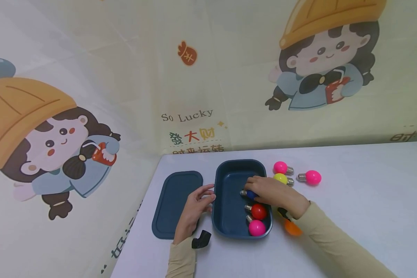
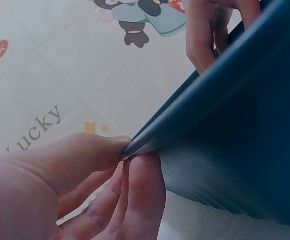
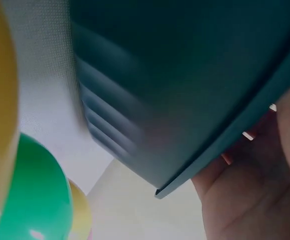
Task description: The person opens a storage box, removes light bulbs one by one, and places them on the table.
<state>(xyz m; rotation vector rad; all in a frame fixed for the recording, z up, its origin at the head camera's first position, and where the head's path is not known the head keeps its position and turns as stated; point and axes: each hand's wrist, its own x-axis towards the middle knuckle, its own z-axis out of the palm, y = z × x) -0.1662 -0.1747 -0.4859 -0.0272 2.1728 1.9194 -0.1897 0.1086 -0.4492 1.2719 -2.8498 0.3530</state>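
Note:
A dark blue rectangular box (image 1: 229, 210) stands in the middle of the table. My left hand (image 1: 196, 204) pinches its left rim, thumb on top and fingers beneath in the left wrist view. My right hand (image 1: 278, 193) reaches over the right rim and holds a blue light bulb (image 1: 251, 194) low inside the box, its metal base toward the left. Nearer the front, a red bulb (image 1: 259, 211) and a pink bulb (image 1: 256, 228) lie along the box's right side. The right fingertips are partly hidden behind the hand.
A matching flat lid (image 1: 177, 204) lies left of the box. On the right are a yellow bulb (image 1: 280, 178), two pink bulbs, one farther out (image 1: 313, 177), and an orange bulb (image 1: 292, 228) partly under the right forearm. A green bulb (image 3: 35, 190) shows in the right wrist view.

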